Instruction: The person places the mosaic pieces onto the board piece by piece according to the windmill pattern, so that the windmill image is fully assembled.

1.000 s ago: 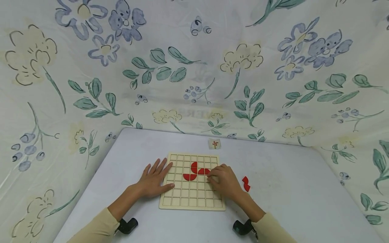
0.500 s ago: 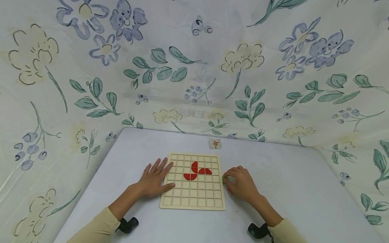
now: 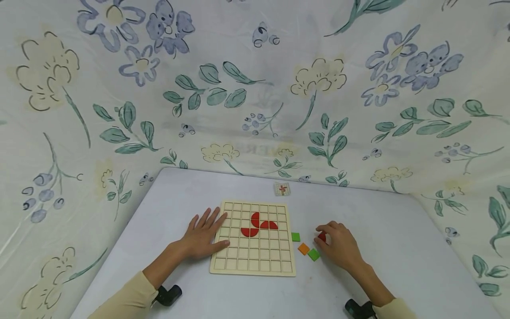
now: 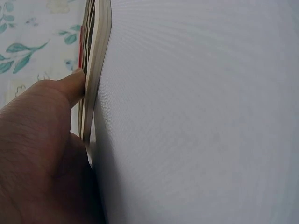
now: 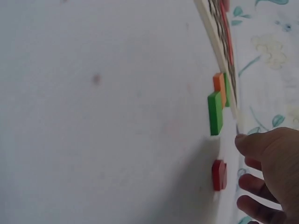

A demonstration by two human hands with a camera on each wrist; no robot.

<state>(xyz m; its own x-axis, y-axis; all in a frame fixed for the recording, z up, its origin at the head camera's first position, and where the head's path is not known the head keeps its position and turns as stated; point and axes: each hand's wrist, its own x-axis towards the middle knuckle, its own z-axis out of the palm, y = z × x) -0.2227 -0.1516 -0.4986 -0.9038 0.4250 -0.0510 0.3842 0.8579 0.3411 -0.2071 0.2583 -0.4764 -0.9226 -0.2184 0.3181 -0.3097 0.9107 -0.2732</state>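
A wooden grid board (image 3: 259,261) lies on the white table. My left hand (image 3: 198,238) rests spread over its left edge, thumb and fingertips on the wood. Three red half-round shapes sit in the grid: an upper one (image 3: 255,219), a right one (image 3: 268,225) and a lower one (image 3: 249,232). To the right of the board, my right hand (image 3: 338,244) hovers with bent, parted fingers above red pieces (image 5: 218,175). In the right wrist view these lie on the table, apart from the thumb and fingers. The head view shows only some red (image 3: 322,237) between the fingers.
A green square (image 3: 295,237) lies by the board's right edge. An orange square (image 3: 303,248) and another green square (image 3: 314,254) touch or nearly touch nearby. A small picture card (image 3: 282,189) lies behind the board. Floral cloth (image 3: 255,110) hangs behind the table.
My right hand has moved right, off the board to above the red pieces. The green and orange squares it had covered now show. My left hand stays in place.
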